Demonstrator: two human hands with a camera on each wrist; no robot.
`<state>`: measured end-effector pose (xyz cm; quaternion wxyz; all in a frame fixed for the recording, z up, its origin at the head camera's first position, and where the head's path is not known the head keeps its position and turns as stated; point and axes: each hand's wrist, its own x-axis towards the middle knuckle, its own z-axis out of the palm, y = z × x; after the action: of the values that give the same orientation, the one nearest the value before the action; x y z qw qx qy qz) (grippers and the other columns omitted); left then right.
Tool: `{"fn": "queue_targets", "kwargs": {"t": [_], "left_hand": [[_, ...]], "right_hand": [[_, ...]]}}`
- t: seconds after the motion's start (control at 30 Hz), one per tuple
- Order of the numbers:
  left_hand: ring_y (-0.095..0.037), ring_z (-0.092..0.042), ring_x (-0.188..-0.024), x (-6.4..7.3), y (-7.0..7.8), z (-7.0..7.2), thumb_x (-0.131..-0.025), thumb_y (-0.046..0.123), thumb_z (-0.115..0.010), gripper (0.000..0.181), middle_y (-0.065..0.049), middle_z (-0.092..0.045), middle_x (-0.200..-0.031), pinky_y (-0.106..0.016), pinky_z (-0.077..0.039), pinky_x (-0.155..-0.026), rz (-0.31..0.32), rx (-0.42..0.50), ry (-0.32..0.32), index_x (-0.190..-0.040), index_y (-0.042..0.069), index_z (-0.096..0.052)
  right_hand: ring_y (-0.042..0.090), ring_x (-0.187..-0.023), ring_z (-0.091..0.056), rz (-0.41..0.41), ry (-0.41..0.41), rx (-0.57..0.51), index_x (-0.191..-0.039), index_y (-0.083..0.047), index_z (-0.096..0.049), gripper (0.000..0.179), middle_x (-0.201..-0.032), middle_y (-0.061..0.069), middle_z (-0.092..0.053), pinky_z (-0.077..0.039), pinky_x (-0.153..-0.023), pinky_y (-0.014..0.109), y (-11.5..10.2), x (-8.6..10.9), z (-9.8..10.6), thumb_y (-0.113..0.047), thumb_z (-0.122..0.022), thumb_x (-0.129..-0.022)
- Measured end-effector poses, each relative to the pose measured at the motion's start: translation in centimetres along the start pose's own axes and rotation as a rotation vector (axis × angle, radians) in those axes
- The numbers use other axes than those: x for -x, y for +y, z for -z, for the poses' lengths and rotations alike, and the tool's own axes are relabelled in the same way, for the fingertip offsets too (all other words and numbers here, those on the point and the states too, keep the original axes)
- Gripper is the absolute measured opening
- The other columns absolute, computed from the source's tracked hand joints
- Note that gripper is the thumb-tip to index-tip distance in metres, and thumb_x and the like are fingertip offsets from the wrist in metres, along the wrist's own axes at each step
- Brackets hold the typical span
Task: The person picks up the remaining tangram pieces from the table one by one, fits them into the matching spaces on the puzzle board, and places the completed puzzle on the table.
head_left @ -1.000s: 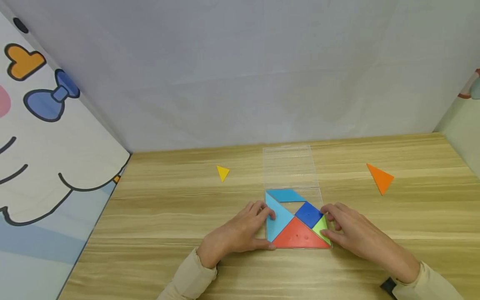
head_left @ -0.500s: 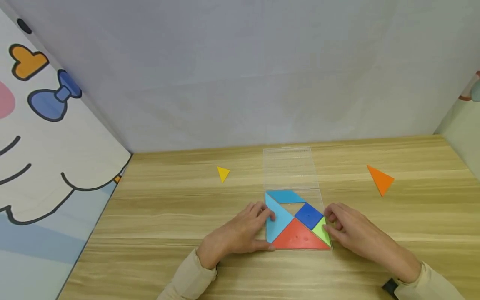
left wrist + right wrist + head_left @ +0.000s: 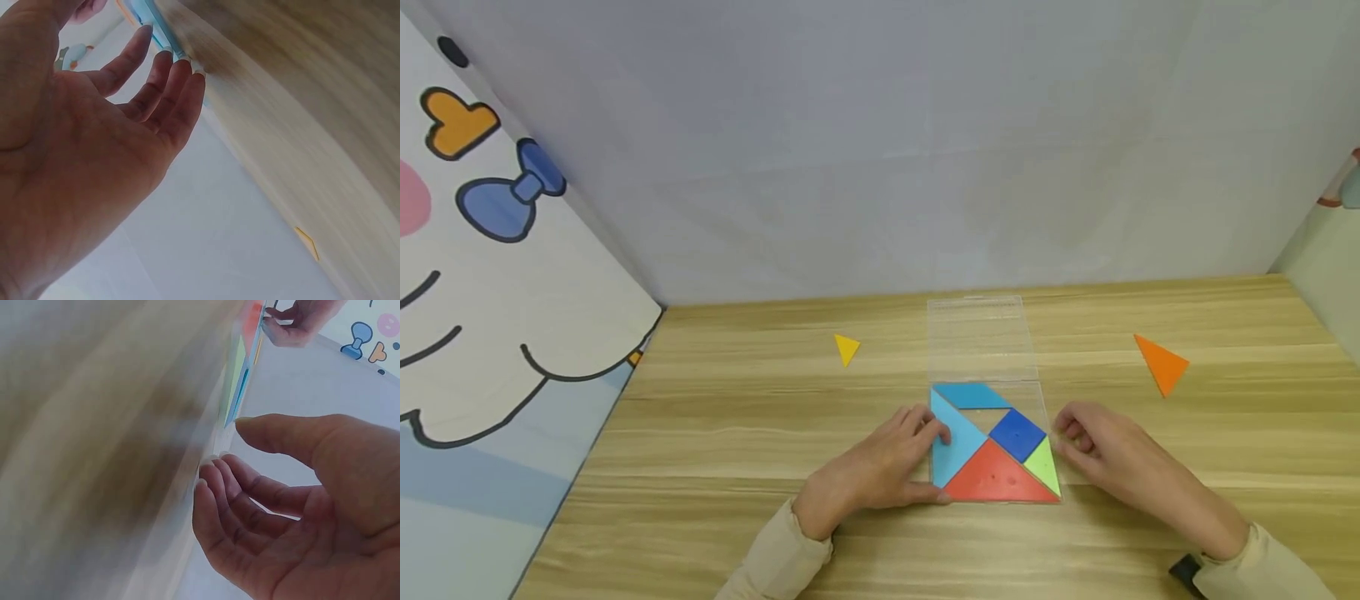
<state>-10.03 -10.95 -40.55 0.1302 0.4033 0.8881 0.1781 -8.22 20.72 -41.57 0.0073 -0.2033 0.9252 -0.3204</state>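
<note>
A clear plastic tangram case [image 3: 1030, 394] lies on the wooden table, its see-through lid [image 3: 977, 340] folded out behind. In it are a large light blue triangle [image 3: 953, 446], a blue parallelogram [image 3: 973, 396], a dark blue square [image 3: 1017, 435], a green triangle [image 3: 1043, 468] and a large red triangle [image 3: 998, 479]. Bare spots show beside the parallelogram. My left hand [image 3: 883, 462] holds the case's left side, fingertips over the light blue triangle and thumb at the near corner. Just off the right edge, my right hand [image 3: 1108, 450] holds nothing, fingers loosely curled.
A small yellow triangle [image 3: 847, 350] lies on the table [image 3: 737, 417] to the far left of the case. An orange triangle [image 3: 1162, 365] lies to the far right. A pale cloth wall [image 3: 880, 167] rises behind, and a printed cartoon panel [image 3: 550, 292] stands at left.
My right hand has drawn back rightward, off the green triangle and the case's edge. The left hand stays on the case, and the pieces keep their places.
</note>
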Motion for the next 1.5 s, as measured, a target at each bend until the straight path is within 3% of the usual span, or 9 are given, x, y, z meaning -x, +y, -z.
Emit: {"fn": "queue_targets", "kwargs": {"t": [0.27,1.1,1.3,1.5], "left_hand": [[-0.021,-0.046,-0.11,0.0,-0.1,-0.2,-0.09,0.039,-0.08,0.055,-0.006,-0.045,-0.121,-0.032,-0.043,-0.098,-0.006,-0.005,0.009,-0.126,0.008,-0.054],[-0.02,-0.047,-0.107,0.0,-0.1,-0.1,-0.09,0.038,-0.08,0.053,-0.007,-0.048,-0.121,-0.031,-0.043,-0.097,-0.037,-0.012,0.031,-0.125,0.007,-0.055],[-0.017,-0.046,-0.098,0.0,-0.1,-0.1,-0.091,0.037,-0.08,0.049,-0.004,-0.048,-0.112,-0.027,-0.043,-0.09,-0.059,-0.035,0.049,-0.121,0.007,-0.057],[-0.016,-0.045,-0.092,-0.2,0.0,-0.3,-0.091,0.036,-0.08,0.046,-0.002,-0.049,-0.105,-0.026,-0.042,-0.085,-0.081,-0.077,0.075,-0.118,0.006,-0.059]], "right_hand": [[0.017,-0.08,-0.063,-0.061,0.053,0.06,-0.099,0.001,-0.066,0.015,-0.09,0.004,-0.067,-0.056,-0.071,0.036,1.3,-0.7,1.6,-0.003,-0.077,-0.089],[0.029,-0.081,-0.066,-0.142,0.115,0.101,-0.101,0.009,-0.064,0.021,-0.091,0.017,-0.068,-0.055,-0.069,0.037,4.7,-0.6,4.6,-0.007,-0.074,-0.094],[0.032,-0.082,-0.065,-0.159,0.128,0.105,-0.099,0.01,-0.064,0.022,-0.089,0.016,-0.068,-0.053,-0.069,0.038,5.3,-0.6,5.2,-0.008,-0.074,-0.093],[0.038,-0.084,-0.064,-0.177,0.125,0.108,-0.103,0.014,-0.063,0.026,-0.093,0.025,-0.066,-0.053,-0.073,0.049,5.7,-0.8,5.6,-0.007,-0.074,-0.093]]}}
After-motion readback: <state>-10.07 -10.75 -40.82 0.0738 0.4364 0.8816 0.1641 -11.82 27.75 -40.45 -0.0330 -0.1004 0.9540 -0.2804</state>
